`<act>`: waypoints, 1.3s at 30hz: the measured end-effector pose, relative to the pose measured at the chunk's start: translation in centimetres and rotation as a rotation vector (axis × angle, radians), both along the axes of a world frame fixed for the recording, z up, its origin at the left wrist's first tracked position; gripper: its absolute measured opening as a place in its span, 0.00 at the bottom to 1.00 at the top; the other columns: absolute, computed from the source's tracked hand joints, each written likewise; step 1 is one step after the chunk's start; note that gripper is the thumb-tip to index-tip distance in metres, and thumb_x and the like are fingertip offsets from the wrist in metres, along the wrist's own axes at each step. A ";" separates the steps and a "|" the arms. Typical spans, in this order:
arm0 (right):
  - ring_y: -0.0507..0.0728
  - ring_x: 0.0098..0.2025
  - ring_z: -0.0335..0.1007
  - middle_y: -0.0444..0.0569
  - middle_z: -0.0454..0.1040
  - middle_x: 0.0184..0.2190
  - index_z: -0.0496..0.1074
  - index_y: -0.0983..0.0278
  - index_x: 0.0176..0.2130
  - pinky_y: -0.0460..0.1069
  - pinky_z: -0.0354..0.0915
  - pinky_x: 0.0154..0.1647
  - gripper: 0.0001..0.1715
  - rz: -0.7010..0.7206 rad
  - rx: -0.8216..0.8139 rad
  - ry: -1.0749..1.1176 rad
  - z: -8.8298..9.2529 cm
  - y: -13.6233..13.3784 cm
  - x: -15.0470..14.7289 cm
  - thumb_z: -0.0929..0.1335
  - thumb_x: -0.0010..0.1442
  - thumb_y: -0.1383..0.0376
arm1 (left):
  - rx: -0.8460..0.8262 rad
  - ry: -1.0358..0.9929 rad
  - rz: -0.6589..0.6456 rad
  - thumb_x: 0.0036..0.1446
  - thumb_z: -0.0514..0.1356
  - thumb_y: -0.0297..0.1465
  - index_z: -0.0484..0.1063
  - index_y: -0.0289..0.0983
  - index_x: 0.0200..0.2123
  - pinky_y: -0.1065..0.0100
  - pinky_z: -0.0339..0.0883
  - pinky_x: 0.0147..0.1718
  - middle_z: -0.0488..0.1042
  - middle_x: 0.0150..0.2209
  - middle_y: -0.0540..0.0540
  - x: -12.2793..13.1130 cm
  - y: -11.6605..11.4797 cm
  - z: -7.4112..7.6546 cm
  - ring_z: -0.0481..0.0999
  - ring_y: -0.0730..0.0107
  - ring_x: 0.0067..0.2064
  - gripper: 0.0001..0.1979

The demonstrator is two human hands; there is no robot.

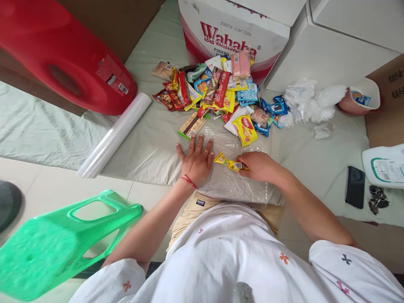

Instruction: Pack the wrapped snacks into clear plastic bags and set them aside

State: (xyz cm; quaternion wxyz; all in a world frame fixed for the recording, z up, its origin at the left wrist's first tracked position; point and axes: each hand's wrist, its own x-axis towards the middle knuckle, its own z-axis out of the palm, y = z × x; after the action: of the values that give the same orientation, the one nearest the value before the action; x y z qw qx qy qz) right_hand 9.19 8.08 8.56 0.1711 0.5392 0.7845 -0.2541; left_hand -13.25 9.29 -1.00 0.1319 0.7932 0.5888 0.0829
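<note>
One yellow packet (pixel 229 163) pinched in right hand (pixel 258 166) fingers (pixel 242 160); left hand (pixel 197 162) flat, released, on clear bag (pixel 233 185).

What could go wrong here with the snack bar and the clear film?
1. The clear film lies wrinkled, and the flat left hand presses only near its edge; it may bunch or slide as the right hand moves the yellow snack bar.
2. The snack pile sits loose just beyond the film; a reach could drag packets onto it.
</note>
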 end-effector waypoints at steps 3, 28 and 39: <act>0.61 0.42 0.77 0.52 0.79 0.47 0.76 0.60 0.51 0.51 0.55 0.30 0.17 -0.077 0.076 -0.019 -1.3 -0.7 -0.7 0.69 0.66 0.57 | -0.021 -0.012 0.008 0.74 0.40 0.41 0.59 0.47 0.73 0.25 0.26 0.69 0.52 0.76 0.44 -0.2 0.3 -0.1 0.44 0.50 0.78 0.29; 0.69 0.55 0.64 0.61 0.74 0.55 0.70 0.64 0.63 0.59 0.61 0.52 0.25 0.025 0.263 0.003 -1.8 -2.3 -1.7 0.66 0.70 0.58 | -0.019 -0.028 -0.010 0.73 0.42 0.42 0.58 0.47 0.73 0.25 0.21 0.68 0.51 0.76 0.43 -0.3 0.0 0.2 0.44 0.48 0.78 0.29; 0.67 0.59 0.67 0.58 0.72 0.61 0.69 0.62 0.64 0.60 0.65 0.59 0.31 -0.038 0.353 0.170 -2.8 -1.3 -0.8 0.64 0.71 0.48 | -0.013 -0.042 -0.002 0.73 0.44 0.42 0.57 0.48 0.73 0.26 0.18 0.68 0.51 0.76 0.44 -0.2 -0.1 0.1 0.44 0.49 0.78 0.29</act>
State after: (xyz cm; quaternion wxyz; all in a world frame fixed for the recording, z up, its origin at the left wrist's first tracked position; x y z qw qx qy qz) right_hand 8.40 6.79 5.78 0.0024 0.5521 0.8182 -0.1604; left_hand -13.45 9.15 -0.87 0.1497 0.7910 0.5854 0.0956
